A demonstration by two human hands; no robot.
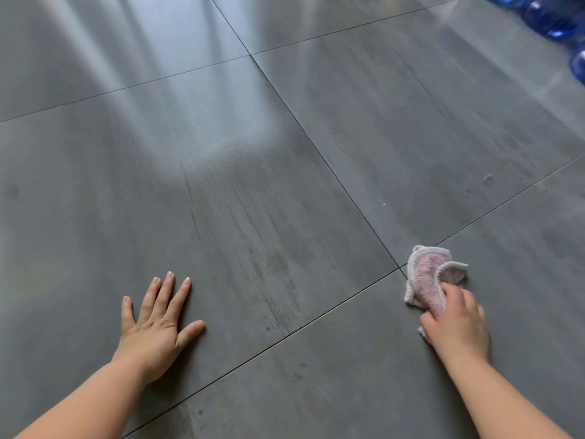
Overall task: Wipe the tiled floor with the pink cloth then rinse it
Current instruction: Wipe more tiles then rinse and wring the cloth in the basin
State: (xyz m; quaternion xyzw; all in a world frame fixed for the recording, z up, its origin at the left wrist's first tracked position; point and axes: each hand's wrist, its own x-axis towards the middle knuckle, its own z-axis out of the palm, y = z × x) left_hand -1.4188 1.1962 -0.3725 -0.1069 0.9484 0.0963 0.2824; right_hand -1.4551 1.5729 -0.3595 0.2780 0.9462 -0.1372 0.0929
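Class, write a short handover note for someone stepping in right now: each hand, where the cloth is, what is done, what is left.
Left hand: flat on the floor, fingers spread, holding nothing.
Right hand: gripping the pink cloth, which is bunched and pressed on the floor beside a tile joint.
Done: streaks on the tile between the hands suggest some wiping.
Left: the rest of the floor, then rinsing; no water source is in view. Blue bottles stand at the far right.

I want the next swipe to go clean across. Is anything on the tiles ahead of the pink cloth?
Nothing visible blocks it. The right hand holds the pink cloth on bare tiled floor; the blue bottles stand far off, and the left hand rests flat aside.
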